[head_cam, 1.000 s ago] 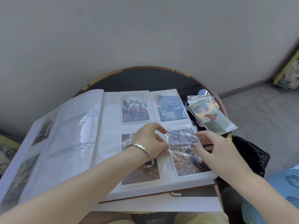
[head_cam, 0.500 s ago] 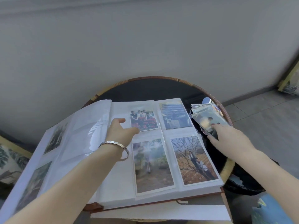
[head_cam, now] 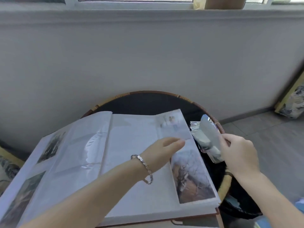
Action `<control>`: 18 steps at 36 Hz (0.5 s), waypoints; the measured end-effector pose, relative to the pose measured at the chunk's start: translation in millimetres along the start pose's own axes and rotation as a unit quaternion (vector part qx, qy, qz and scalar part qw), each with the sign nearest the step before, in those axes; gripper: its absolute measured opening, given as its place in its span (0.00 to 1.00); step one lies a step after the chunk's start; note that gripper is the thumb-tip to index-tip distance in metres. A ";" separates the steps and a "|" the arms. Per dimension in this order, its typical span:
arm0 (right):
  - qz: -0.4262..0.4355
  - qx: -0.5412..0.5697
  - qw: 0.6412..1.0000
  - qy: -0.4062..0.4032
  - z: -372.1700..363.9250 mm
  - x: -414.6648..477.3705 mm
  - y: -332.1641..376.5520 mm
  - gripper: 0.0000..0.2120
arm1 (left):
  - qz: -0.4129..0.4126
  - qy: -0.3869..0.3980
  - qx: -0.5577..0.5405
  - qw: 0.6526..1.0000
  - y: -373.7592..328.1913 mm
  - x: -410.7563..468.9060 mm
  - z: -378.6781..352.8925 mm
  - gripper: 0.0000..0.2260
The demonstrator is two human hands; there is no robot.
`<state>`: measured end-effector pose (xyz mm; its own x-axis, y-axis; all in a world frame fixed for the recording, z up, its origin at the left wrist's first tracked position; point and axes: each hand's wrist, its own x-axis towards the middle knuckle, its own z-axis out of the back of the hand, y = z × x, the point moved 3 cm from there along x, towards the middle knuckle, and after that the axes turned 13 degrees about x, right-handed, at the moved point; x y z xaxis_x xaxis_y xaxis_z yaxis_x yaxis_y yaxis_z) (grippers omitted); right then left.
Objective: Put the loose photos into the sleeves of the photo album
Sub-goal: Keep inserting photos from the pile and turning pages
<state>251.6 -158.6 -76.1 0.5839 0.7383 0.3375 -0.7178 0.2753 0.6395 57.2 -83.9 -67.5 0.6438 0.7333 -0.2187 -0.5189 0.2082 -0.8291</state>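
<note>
Open white photo album on a round, dark, wicker-rimmed table, under a grey wall.
The left hand, wearing a silver bracelet, lays straight fingers on the right page, above a sleeved tree photo. The right hand grips blurred loose glossy photos just past the album's edge.

The photo album lies open across the desk in the lower centre of the frame. The left hand rests on its right page, mid-frame. Just right of the album, at the desk's right edge, sit the loose photos, with the right hand holding a photo above them.
</note>
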 end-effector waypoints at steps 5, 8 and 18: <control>0.251 0.093 0.962 -0.061 7.6 -11.6 44.0 0.11 | 0.098 0.011 -0.239 0.966 0.2 -2.9 17.3 0.20; 0.393 0.072 0.916 0.023 -10.6 -23.5 71.3 0.11 | 0.087 -0.004 -0.309 0.947 5.6 -12.1 33.8 0.17; -0.018 0.404 0.879 0.253 -71.5 -34.8 129.3 0.25 | 0.050 -0.211 -0.160 0.963 49.2 -49.8 96.8 0.08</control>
<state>111.3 -104.6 -54.5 0.2111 0.9736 0.0874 -0.0787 -0.0722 0.9943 -54.8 -47.5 -47.6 0.2787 0.9510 -0.1336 -0.3233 -0.0381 -0.9455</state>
